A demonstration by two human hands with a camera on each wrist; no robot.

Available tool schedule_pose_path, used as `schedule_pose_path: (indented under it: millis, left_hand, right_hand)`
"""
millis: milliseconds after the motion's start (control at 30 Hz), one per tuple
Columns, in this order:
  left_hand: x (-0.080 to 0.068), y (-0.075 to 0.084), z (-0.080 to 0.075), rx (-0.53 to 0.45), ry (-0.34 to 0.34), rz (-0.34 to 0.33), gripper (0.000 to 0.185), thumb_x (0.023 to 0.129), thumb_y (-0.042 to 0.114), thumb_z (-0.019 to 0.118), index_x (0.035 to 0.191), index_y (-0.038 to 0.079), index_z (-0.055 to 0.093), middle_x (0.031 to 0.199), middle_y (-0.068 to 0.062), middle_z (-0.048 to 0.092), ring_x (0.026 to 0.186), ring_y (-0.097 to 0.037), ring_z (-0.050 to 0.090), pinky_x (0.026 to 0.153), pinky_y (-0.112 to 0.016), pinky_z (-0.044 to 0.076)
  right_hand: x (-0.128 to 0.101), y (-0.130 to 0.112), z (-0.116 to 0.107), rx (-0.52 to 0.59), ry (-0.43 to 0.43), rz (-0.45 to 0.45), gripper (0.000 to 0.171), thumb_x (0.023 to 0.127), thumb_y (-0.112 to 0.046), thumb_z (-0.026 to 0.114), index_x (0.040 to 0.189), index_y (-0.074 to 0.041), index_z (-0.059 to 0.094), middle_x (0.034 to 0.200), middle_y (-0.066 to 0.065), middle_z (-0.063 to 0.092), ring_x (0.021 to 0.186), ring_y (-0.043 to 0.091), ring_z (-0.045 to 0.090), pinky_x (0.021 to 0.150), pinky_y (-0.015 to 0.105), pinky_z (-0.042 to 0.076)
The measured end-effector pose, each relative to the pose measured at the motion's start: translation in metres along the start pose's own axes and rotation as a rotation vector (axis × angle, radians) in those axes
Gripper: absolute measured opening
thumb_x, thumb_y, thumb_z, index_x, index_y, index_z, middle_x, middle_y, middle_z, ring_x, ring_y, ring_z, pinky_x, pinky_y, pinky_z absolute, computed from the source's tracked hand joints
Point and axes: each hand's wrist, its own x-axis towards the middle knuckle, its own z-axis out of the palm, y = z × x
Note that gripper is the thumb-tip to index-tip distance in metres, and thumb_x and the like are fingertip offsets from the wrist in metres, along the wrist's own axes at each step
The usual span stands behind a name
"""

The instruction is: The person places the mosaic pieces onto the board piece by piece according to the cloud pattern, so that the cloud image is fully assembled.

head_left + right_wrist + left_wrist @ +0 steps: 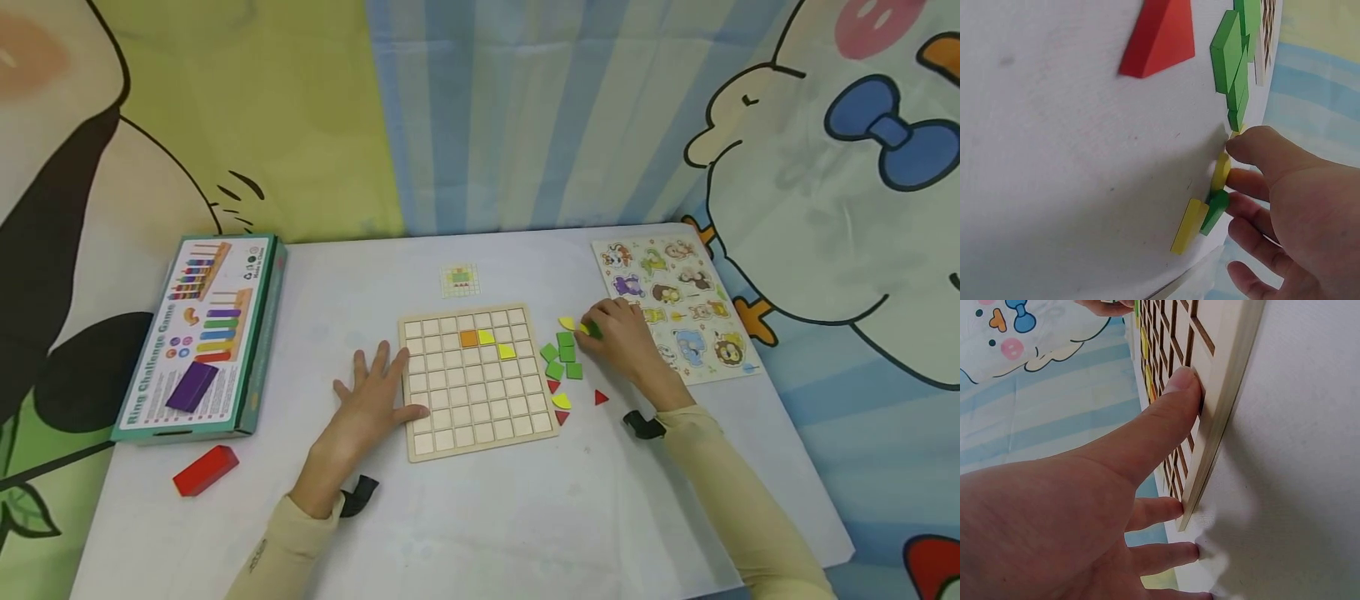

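On white table point(480, 517), between grid board point(475, 379) and animal puzzle sheet point(678, 304): picking stage, piece selection under way. Right hand point(626, 337) down among loose tiles at board's right edge, fingertips point(1242, 185) curled onto a green tile point(1215, 211) with yellow tiles point(1189, 226) just beside; a light pinch by the look of the wrist view, lift not yet made. More green squares point(564, 354), red triangles point(601, 397) and a yellow piece point(561, 401) scattered near. Left hand point(375, 404) spread flat, thumb point(1175, 406) pressed on board's left frame, other fingers on table alongside, steadying. Board bearing an orange tile point(468, 337) and two yellow tiles point(497, 344) in upper rows. Pattern card point(459, 281) just beyond board. Judged next: firm grip on green tile, lift clear of neighbours, carry to an open cell matched against card, square alignment needed.
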Motion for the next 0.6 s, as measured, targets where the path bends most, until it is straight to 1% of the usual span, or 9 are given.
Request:
schedule_pose_path:
  millis: [67,167,267,367,467,600]
  left_hand:
    - [0.000,0.000,0.001,-0.001,0.001,-0.002,0.103,0.085,0.043,0.079,0.161,0.004,0.021,0.167,-0.030,0.007,0.148,-0.064,-0.003,0.098,-0.091,0.010]
    - [-0.001,0.000,0.002,0.003,0.009,-0.002,0.103,0.085,0.043,0.079,0.161,0.004,0.022,0.167,-0.030,0.007,0.148,-0.064,-0.002,0.098,-0.091,0.010]
    - [-0.002,-0.001,0.002,0.001,0.015,0.002,0.102,0.085,0.043,0.079,0.161,0.004,0.022,0.167,-0.030,0.007,0.147,-0.064,-0.002,0.098,-0.091,0.010]
    - [-0.002,-0.001,0.001,-0.002,0.016,0.005,0.102,0.086,0.043,0.079,0.161,0.005,0.021,0.167,-0.030,0.007,0.148,-0.064,-0.003,0.099,-0.090,0.010]
    - [-0.002,-0.001,0.000,-0.003,0.010,0.002,0.103,0.086,0.044,0.078,0.162,0.006,0.021,0.168,-0.029,0.006,0.148,-0.063,-0.004,0.100,-0.090,0.009]
    - [0.000,-0.001,0.001,-0.003,-0.002,-0.004,0.104,0.086,0.044,0.078,0.162,0.006,0.019,0.168,-0.028,0.005,0.149,-0.062,-0.005,0.100,-0.090,0.008]
  right_hand:
    - [0.000,-0.001,0.000,-0.002,0.000,-0.021,0.021,0.088,-0.026,0.080,0.096,-0.007,0.074,0.110,0.015,0.069,0.106,0.037,0.058,0.091,0.057,0.043]
    - [0.000,-0.002,-0.001,-0.010,-0.001,-0.028,0.024,0.088,-0.028,0.080,0.098,-0.007,0.074,0.111,0.015,0.070,0.106,0.038,0.058,0.092,0.057,0.043]
    - [-0.002,-0.001,-0.002,-0.028,-0.009,0.011,0.033,0.087,-0.035,0.079,0.102,-0.006,0.074,0.113,0.015,0.069,0.106,0.037,0.057,0.093,0.057,0.042]
    - [-0.005,0.001,-0.003,-0.046,-0.027,0.061,0.037,0.086,-0.041,0.079,0.102,-0.007,0.075,0.115,0.014,0.068,0.109,0.036,0.055,0.095,0.056,0.041]
    - [-0.008,0.002,-0.006,-0.050,-0.046,0.087,0.038,0.086,-0.042,0.080,0.102,-0.008,0.075,0.116,0.014,0.067,0.114,0.036,0.054,0.097,0.056,0.040]
    - [-0.011,0.003,-0.008,-0.047,-0.048,0.091,0.038,0.086,-0.040,0.080,0.101,-0.006,0.075,0.115,0.015,0.067,0.114,0.036,0.054,0.096,0.056,0.040]
